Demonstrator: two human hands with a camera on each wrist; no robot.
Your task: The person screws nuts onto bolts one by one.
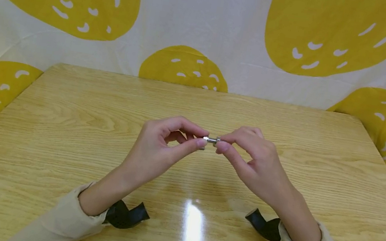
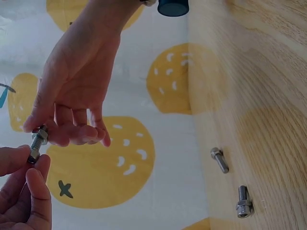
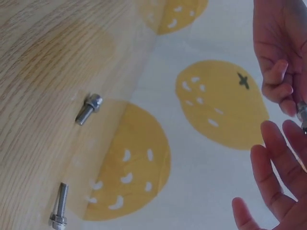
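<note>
Between the hands, in the head view, a small silver bolt [image 1: 212,140] lies level above the table. My left hand [image 1: 157,142] pinches its left end between thumb and fingertips. At the other end, thumb and forefinger of my right hand [image 1: 260,160] grip it. The left wrist view shows the threaded shank and a hex nut [image 2: 42,134] at the right hand's fingertips, while the left fingers hold the opposite end. Only part of the bolt [image 3: 301,115] shows at the right wrist view's edge.
Two more bolts, each with a nut, lie on the wooden table [image 1: 82,128]: one bolt [image 2: 220,161] and another bolt [image 2: 243,202] in the left wrist view. Behind the table hangs a white cloth [image 1: 202,12] with yellow shapes. Black wrist mounts [image 1: 126,216] sit under both sleeves.
</note>
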